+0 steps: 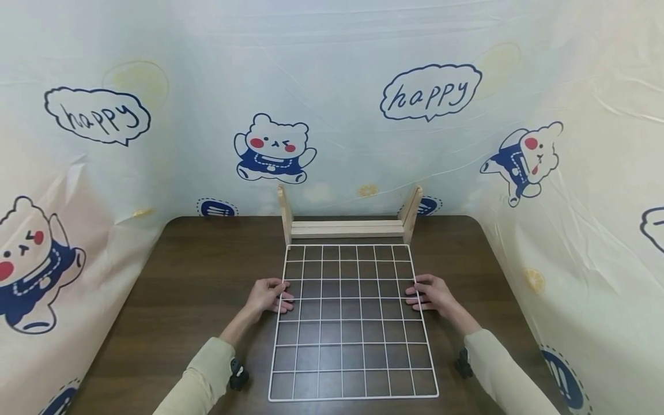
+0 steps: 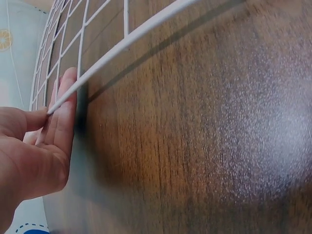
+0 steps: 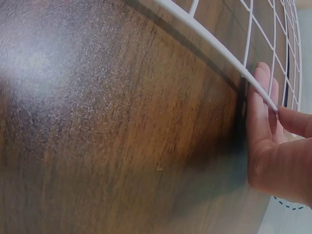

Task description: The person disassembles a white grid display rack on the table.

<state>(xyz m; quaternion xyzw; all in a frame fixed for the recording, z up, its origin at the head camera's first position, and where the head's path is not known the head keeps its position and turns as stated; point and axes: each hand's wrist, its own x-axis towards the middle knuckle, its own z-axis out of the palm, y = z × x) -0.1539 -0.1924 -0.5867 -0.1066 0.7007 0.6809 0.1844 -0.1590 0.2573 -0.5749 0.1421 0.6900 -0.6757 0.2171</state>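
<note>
A white wire grid panel [image 1: 340, 320] spans the middle of the head view, its far edge close to a light wooden stand [image 1: 347, 229]. At its left side my left hand [image 1: 268, 295] pinches the edge wire, thumb on top and fingers beneath. My right hand [image 1: 433, 295] grips the opposite edge in the same way. In the left wrist view the thumb presses the edge wire [image 2: 112, 52] with the fingers under the mesh. The right wrist view shows the thumb and fingers around the other edge wire [image 3: 214, 41]. A shadow under the wire shows it raised off the table there.
The brown wooden table [image 1: 207, 259] carries the stand near its back edge, with two uprights and a crossbar. A pale printed cloth [image 1: 342, 86] with bears and "happy" bubbles hangs behind and on both sides. Dark devices [image 1: 238, 374] sit at both wrists.
</note>
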